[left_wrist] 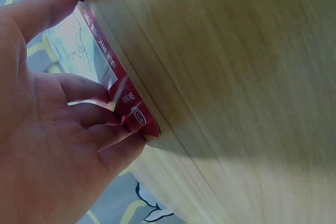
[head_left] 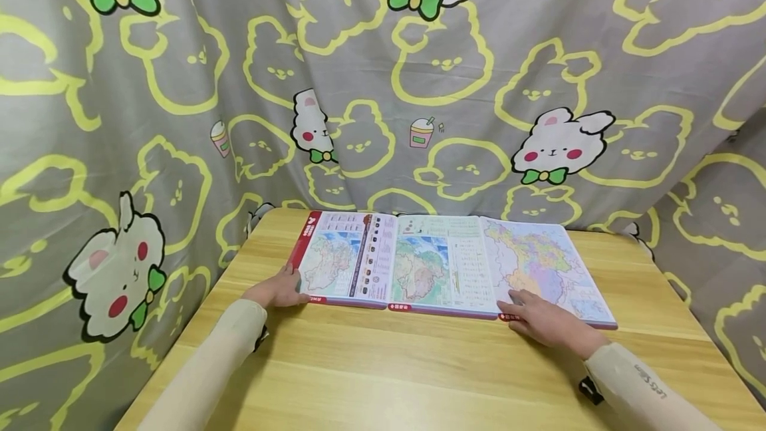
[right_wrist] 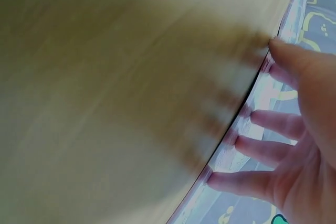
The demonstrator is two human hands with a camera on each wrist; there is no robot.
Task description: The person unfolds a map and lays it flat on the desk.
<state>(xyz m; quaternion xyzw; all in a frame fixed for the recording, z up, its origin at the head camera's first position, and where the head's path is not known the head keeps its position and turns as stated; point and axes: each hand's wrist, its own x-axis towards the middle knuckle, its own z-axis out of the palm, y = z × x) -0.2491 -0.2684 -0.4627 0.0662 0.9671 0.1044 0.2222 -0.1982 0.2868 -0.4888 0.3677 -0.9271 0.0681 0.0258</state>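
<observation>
Three printed map sheets lie side by side on the table: a left map (head_left: 328, 265) with a red side band, a middle map (head_left: 421, 268) in green and blue, and a right map (head_left: 532, 261) with pastel regions. My left hand (head_left: 281, 288) is at the left map's near left corner, thumb at its front edge and fingertips on the red band (left_wrist: 131, 103). My right hand (head_left: 541, 318) rests over the near edge of the right map, fingers spread and extended. In the right wrist view its fingertips (right_wrist: 215, 178) touch along that edge.
The wooden table (head_left: 383, 364) extends in front of the maps and to both sides. Behind it hangs a grey curtain (head_left: 359, 178) with yellow outlines and cartoon rabbits, close to the maps' far edges.
</observation>
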